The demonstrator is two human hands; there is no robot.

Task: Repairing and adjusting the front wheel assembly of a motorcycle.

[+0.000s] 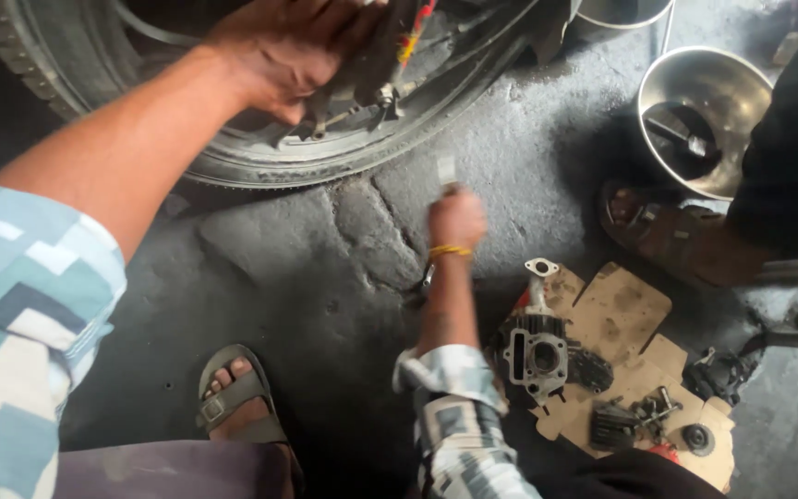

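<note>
Left hand half-hiding blurred wheel part

I see a matt black rubber tyre with ridged tread, on a rough, cracked, oil-dark concrete floor. The metal engine cylinder looks dull grey and grimy, lying on stained brown cardboard. The steel bowl is glossy. My sleeve is soft patterned cloth.

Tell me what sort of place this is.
Likely a motorbike repair shop floor: a tyre on stained concrete, an engine part and loose bits on cardboard, and a metal bowl holding a tool.
</note>
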